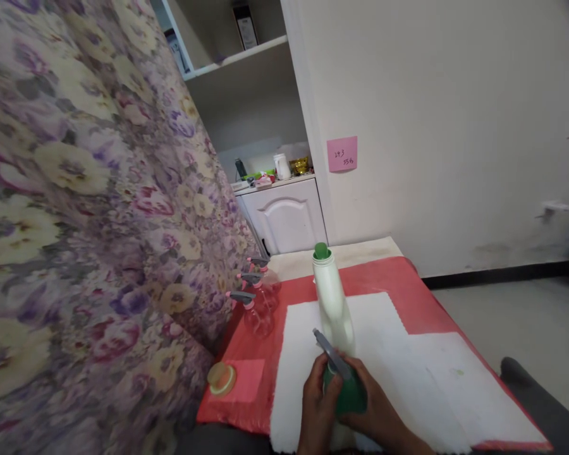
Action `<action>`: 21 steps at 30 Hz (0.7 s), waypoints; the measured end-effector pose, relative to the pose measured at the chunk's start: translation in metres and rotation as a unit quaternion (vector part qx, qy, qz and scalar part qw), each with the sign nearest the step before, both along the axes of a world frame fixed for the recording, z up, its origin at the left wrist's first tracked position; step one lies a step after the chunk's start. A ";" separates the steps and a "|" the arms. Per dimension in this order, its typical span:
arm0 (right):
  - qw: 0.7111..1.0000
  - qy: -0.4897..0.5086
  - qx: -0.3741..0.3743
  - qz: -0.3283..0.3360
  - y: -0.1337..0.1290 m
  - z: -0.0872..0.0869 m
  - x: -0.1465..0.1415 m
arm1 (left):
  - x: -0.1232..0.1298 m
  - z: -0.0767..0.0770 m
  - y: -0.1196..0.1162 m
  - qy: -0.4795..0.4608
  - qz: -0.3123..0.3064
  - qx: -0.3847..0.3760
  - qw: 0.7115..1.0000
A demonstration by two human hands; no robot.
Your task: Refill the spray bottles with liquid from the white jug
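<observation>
A green spray bottle [352, 393] with a grey trigger head [332, 354] is held low in front of me. My left hand [318, 398] wraps its left side, fingers near the neck below the trigger head. My right hand [377, 404] is curled round its right side. Just behind it, a tall pale green bottle [332, 297] stands upright on white paper [408, 373], its mouth open with a green spout inside.
Several clear spray bottles [258, 316] with grey and pink heads stand at the table's left edge. A round gold-coloured lid or jar [221, 378] sits by a pink paper [249, 379]. A floral curtain [99, 253] hangs left; the table has a red cover [384, 278].
</observation>
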State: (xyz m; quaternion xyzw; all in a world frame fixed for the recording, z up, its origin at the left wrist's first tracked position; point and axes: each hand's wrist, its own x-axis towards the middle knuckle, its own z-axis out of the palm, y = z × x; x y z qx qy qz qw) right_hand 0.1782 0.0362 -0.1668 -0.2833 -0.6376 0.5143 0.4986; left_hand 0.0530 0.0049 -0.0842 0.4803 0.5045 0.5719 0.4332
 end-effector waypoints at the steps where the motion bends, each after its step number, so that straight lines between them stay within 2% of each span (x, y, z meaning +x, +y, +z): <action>1: 1.000 -0.003 -0.002 -0.001 0.000 0.001 0.000 | 0.001 0.000 0.001 0.003 0.020 -0.001 1.000; 5: 1.000 -0.008 -0.003 -0.004 0.000 0.005 0.000 | 0.006 -0.003 0.006 0.006 0.111 0.005 0.994; 11: 1.000 0.006 -0.003 -0.008 0.004 0.005 -0.002 | -0.003 -0.001 0.005 0.010 0.017 -0.031 0.999; 13: 1.000 0.004 -0.007 -0.005 0.005 0.005 -0.002 | -0.004 -0.002 0.007 -0.003 0.035 -0.032 0.999; 17: 1.000 0.014 -0.014 -0.008 0.007 0.006 -0.002 | 0.001 -0.009 0.015 -0.004 0.117 -0.028 0.993; 19: 1.000 0.017 -0.011 -0.010 0.008 0.005 -0.002 | 0.001 -0.012 0.016 0.003 0.115 -0.038 0.993; 21: 1.000 0.013 -0.009 -0.009 0.009 0.005 -0.002 | -0.002 -0.012 0.015 0.003 0.077 -0.042 0.996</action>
